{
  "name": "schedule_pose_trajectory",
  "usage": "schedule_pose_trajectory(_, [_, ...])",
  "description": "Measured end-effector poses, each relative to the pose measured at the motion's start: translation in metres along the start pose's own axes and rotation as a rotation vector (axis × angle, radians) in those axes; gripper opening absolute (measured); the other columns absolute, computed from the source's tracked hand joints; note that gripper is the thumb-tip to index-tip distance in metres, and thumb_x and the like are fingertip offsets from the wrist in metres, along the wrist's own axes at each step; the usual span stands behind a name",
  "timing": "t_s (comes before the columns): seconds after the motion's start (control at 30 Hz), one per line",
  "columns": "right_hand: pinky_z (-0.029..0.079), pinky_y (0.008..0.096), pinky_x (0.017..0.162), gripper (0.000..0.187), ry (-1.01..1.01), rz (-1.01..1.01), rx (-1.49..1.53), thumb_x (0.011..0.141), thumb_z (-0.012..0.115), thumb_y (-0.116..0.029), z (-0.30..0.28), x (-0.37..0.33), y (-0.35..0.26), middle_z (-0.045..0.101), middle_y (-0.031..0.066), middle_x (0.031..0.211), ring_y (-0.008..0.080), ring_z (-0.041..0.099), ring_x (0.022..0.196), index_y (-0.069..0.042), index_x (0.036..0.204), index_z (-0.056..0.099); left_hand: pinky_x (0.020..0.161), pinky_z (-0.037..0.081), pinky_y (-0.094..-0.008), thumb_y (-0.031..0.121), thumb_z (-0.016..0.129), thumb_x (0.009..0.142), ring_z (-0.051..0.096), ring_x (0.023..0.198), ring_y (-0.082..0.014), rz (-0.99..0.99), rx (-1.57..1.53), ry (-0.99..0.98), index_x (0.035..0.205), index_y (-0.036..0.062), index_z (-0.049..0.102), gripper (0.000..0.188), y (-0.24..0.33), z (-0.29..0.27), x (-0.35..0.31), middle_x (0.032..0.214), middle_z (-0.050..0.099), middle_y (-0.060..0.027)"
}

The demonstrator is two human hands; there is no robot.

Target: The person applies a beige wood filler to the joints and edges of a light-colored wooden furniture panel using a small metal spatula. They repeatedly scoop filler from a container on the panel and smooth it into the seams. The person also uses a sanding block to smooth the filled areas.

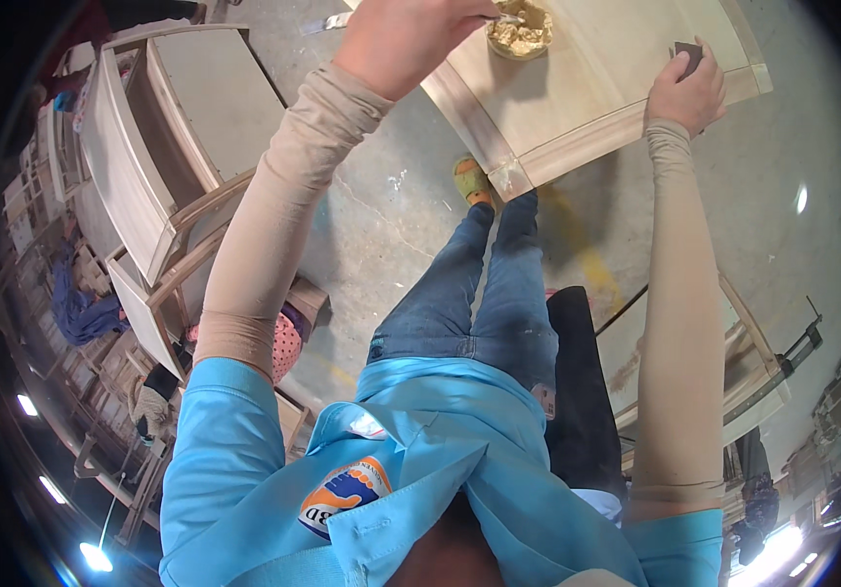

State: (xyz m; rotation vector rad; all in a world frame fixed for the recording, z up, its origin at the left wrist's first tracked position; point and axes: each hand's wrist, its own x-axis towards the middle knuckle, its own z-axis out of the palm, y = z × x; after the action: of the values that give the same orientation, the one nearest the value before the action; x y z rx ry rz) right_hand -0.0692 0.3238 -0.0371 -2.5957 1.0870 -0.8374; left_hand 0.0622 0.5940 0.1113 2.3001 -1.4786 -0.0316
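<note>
My left hand [406, 44] is closed at the top of the view, with its fingertips at the rim of a small bowl of tan putty [521, 32]. A thin metal tool [506, 18] runs from those fingers into the putty. Left of the hand, a flat metal blade [327, 23] pokes out; whether it belongs to the same tool I cannot tell. The bowl stands on a pale wooden panel [587, 98] with a framed edge. Over the panel's right side, my right hand [689, 98] is closed around a dark brown flat pad [689, 61].
Pale wooden drawer cabinets [136, 147] stand close on the left. Another wooden piece [733, 352] lies to the right behind my arm. Below the panel's near corner shows a green shoe [471, 181] on the concrete floor [381, 196]. A pink dotted item [286, 347] is beside my left arm.
</note>
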Motion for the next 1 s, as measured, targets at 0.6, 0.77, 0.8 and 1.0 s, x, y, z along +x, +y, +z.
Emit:
schedule_pose_trajectory(0.6, [0.037, 0.0476, 0.096, 0.039, -0.060, 0.048, 0.018, 0.090, 0.055, -0.026, -0.016, 0.003, -0.011, 0.059, 0.0067, 0.111, 0.0279, 0.054, 0.110, -0.018, 0.129, 0.055, 0.066, 0.045, -0.0299, 0.011, 0.060, 0.071, 0.052, 0.090, -0.0172, 0.258, 0.572, -0.252, 0.065, 0.0107, 0.058, 0.006, 0.023, 0.010, 0.038, 0.085, 0.053, -0.0003])
schedule_pose_trajectory(0.77, [0.037, 0.0467, 0.095, 0.041, -0.081, 0.054, 0.023, 0.089, 0.057, -0.024, -0.019, 0.004, -0.011, 0.058, 0.0065, 0.107, 0.0273, 0.055, 0.106, -0.018, 0.129, 0.054, 0.069, 0.047, -0.0319, 0.010, 0.063, 0.073, 0.054, 0.089, -0.0197, 0.194, 0.309, -0.173, 0.077, 0.0073, 0.067, 0.006, 0.017, -0.025, 0.037, 0.086, 0.056, -0.0024])
schedule_pose_trajectory(0.8, [0.037, 0.0465, 0.095, 0.040, -0.088, 0.058, 0.025, 0.089, 0.057, -0.024, -0.019, 0.004, -0.010, 0.058, 0.0064, 0.107, 0.0272, 0.055, 0.106, -0.018, 0.129, 0.054, 0.069, 0.047, -0.0324, 0.009, 0.065, 0.073, 0.054, 0.087, -0.0205, 0.148, 0.239, -0.180, 0.079, 0.0072, 0.068, 0.007, 0.011, -0.026, 0.036, 0.085, 0.057, -0.0027])
schedule_pose_trajectory(1.0, [0.037, 0.0458, 0.096, 0.040, -0.107, 0.067, 0.051, 0.089, 0.057, -0.023, -0.018, 0.004, -0.014, 0.058, 0.0060, 0.106, 0.0264, 0.054, 0.105, -0.019, 0.129, 0.053, 0.059, 0.046, -0.0272, 0.009, 0.072, 0.083, 0.052, 0.061, -0.0132, -0.344, -0.370, -0.309, 0.090, 0.0093, 0.074, 0.007, -0.024, -0.012, 0.021, 0.072, 0.063, -0.0048])
